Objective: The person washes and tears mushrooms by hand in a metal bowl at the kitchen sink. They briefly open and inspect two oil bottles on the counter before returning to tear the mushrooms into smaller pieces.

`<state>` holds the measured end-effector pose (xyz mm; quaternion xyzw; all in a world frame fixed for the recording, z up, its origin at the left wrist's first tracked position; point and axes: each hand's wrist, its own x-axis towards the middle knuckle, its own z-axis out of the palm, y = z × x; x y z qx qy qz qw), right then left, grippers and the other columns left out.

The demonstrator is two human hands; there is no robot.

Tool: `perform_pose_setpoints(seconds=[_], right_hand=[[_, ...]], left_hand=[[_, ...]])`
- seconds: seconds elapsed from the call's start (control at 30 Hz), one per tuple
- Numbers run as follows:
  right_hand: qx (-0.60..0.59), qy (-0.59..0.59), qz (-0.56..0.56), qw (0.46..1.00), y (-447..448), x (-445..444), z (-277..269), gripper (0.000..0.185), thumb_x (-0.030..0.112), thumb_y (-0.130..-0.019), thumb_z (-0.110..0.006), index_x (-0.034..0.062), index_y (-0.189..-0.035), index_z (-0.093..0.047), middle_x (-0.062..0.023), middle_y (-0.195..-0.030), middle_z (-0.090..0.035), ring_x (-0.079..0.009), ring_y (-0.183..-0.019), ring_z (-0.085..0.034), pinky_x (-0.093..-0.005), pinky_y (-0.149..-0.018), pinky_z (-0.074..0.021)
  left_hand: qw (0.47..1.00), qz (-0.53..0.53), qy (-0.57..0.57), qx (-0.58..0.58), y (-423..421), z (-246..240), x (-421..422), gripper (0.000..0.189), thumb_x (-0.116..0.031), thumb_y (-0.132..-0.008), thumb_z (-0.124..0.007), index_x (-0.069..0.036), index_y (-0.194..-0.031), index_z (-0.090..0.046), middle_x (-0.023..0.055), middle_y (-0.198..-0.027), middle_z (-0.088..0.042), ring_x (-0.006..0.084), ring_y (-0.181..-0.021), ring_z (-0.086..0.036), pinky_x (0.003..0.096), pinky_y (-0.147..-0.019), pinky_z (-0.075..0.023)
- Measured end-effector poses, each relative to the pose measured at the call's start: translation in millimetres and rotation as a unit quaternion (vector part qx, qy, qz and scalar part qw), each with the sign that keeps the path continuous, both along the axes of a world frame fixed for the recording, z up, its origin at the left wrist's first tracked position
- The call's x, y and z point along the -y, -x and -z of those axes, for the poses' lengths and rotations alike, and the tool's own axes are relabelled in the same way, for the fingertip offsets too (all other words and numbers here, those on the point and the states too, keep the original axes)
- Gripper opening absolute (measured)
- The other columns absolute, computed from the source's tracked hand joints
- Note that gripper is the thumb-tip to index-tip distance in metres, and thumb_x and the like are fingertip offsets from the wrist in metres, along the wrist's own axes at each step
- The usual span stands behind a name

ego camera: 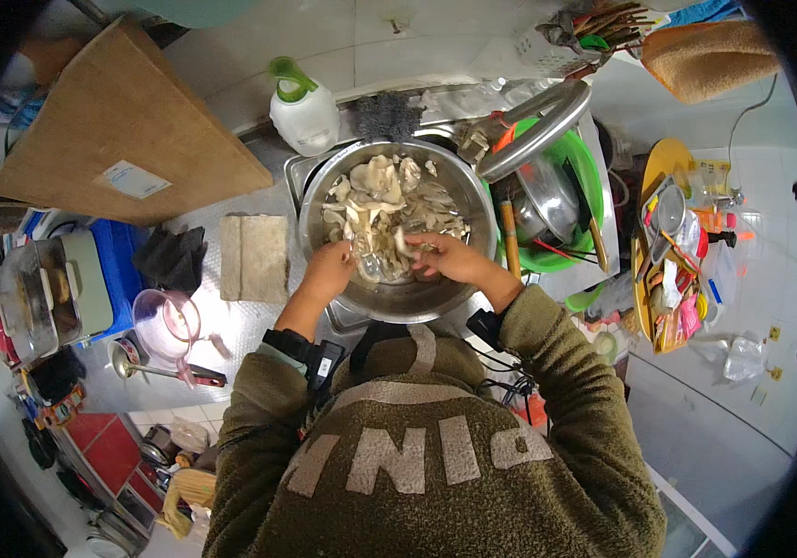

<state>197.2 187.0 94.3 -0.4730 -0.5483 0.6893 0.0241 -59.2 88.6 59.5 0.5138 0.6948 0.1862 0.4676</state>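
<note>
A wide stainless steel basin (405, 307) stands in front of me over the sink, with torn oyster mushrooms (375, 183) heaped in it and some pieces lying in water at its right side. My left hand (332, 266) is at the basin's lower left, fingers curled against the edge of the mushroom pile; whether it grips a piece is hidden. My right hand (446, 257) is over the middle of the basin, with a pale mushroom piece (402, 240) between its thumb and fingers.
Right of the basin, a green plastic tub (597, 174) holds metal bowls, a knife and a wooden-handled tool. A white jug (304, 118) with a green handle stands behind. To the left lie a folded cloth (254, 258), a large brown board (133, 132) and a clear pink-tinted pitcher (164, 324).
</note>
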Motion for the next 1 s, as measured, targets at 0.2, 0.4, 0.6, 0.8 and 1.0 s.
perform_pose_setpoints(seconds=[0.2,0.4,0.6,0.8,1.0], right_hand=[[0.211,-0.266,-0.424,0.84,3.6,9.6,39.9,0.019,0.011,-0.077,-0.058,0.0041,-0.09,-0.07,-0.0209,-0.086,-0.065,-0.0367,-0.076,-0.064,-0.0451,-0.066,-0.0509],[0.292,-0.192,-0.602,0.718,20.5,28.0,64.8,0.015,0.011,-0.077,-0.058,0.0022,-0.077,-0.07,-0.0136,-0.079,-0.066,-0.0286,-0.075,-0.065,-0.0464,-0.063,-0.0488],[0.116,-0.018,-0.261,0.958,18.6,5.4,38.0,0.018,0.003,-0.083,-0.055,-0.0001,-0.098,-0.064,-0.0115,-0.089,-0.065,-0.021,-0.069,-0.064,-0.0356,-0.06,-0.0529],[-0.123,0.052,0.128,0.983,19.2,5.7,-13.7,0.016,-0.007,-0.088,-0.055,0.004,-0.098,-0.05,-0.0085,-0.092,-0.06,-0.0153,-0.067,-0.062,-0.0269,-0.055,-0.0539],[-0.185,0.004,0.199,0.962,28.6,23.7,-50.9,0.015,-0.005,-0.088,-0.057,-0.0002,-0.099,-0.048,-0.0097,-0.092,-0.059,-0.015,-0.064,-0.061,-0.0284,-0.058,-0.0539]], left_hand=[[0.998,-0.004,-0.069,0.007,-13.6,-5.1,10.6,0.04,-0.019,-0.084,-0.062,-0.005,-0.121,-0.056,0.0218,-0.117,-0.057,0.0387,-0.11,-0.054,0.0427,-0.093,-0.0441],[0.999,-0.022,0.022,0.011,-22.3,-16.9,14.9,0.037,-0.021,-0.085,-0.062,-0.008,-0.12,-0.058,0.0214,-0.114,-0.059,0.0389,-0.107,-0.056,0.0436,-0.091,-0.0452],[0.995,-0.019,0.015,0.093,-23.3,-12.9,20.6,0.038,-0.021,-0.086,-0.066,-0.002,-0.118,-0.058,0.0143,-0.104,-0.066,0.0237,-0.096,-0.063,0.0341,-0.084,-0.0487],[0.95,-0.094,-0.014,0.298,-50.6,-35.8,2.0,0.037,-0.02,-0.088,-0.067,0.003,-0.114,-0.056,0.0048,-0.097,-0.063,0.0125,-0.088,-0.058,0.0285,-0.075,-0.0497],[0.947,-0.127,-0.046,0.292,-64.0,-67.8,-16.7,0.024,-0.01,-0.085,-0.068,0.001,-0.103,-0.055,0.0058,-0.093,-0.064,0.0103,-0.079,-0.059,0.0249,-0.069,-0.0479]])
